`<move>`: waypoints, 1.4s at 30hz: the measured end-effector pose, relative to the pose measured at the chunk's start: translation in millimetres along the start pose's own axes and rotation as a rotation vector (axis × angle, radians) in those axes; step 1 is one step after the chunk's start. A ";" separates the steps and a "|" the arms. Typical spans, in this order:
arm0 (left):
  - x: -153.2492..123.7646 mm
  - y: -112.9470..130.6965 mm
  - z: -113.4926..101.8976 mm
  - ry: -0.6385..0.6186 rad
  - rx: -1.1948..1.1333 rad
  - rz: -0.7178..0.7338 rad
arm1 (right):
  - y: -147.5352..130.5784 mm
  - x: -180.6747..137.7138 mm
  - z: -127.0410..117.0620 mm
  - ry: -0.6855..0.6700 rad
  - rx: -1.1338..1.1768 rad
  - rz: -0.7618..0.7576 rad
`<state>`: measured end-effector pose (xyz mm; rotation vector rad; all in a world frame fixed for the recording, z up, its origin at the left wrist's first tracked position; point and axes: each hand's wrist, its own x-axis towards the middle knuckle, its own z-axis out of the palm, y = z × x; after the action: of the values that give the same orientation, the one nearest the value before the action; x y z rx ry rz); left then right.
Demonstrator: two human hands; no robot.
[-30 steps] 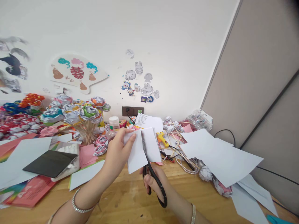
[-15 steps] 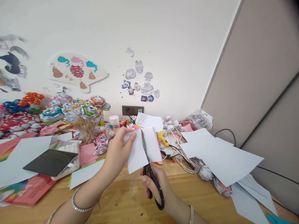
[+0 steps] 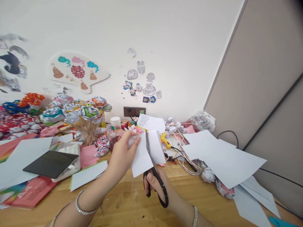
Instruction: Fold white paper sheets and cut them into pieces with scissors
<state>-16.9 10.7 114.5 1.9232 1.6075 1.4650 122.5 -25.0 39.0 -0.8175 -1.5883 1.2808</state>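
My left hand [image 3: 123,156] pinches a small white sheet of paper [image 3: 142,156] by its left part and holds it upright above the wooden table [image 3: 123,201]. My right hand [image 3: 157,189] grips black-handled scissors [image 3: 157,184] from below. Their blades run up through the middle of the paper, nearly to its top edge. The strip of paper to the right of the blades [image 3: 157,149] leans slightly away from the rest. Both wrists wear silver bracelets.
Paper roses on sticks [image 3: 88,115] stand at the back left. A dark tablet [image 3: 50,164] lies on a pile of coloured paper at left. Large white sheets [image 3: 224,160] spread at right, with a yellow glue gun [image 3: 165,140], wooden sticks and a pearl string [image 3: 188,167] behind.
The scissors' blades have advanced upward through the paper, and the cut is longer. My left hand and the paper have shifted slightly right.
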 end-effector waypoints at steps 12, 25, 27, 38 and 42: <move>0.7 -1.7 1.8 -0.039 -0.013 -0.029 | 4.7 -5.5 3.6 0.111 0.009 0.069; 0.3 0.4 3.3 -0.049 -0.048 -0.016 | 6.4 1.3 -1.1 0.040 0.012 0.052; -0.4 1.8 4.8 -0.064 -0.067 -0.014 | 7.6 2.4 -5.1 -0.026 0.001 0.013; 1.0 4.9 4.2 -0.115 -0.273 -0.199 | 2.1 6.0 -11.8 -0.036 0.100 0.092; -1.3 2.2 7.7 -0.061 -0.145 -0.134 | 17.2 8.1 -8.3 0.066 -0.001 0.161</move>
<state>-9.4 11.8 111.7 1.7297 1.5263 1.4148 126.5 -10.5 24.7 -0.9946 -1.4958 1.3520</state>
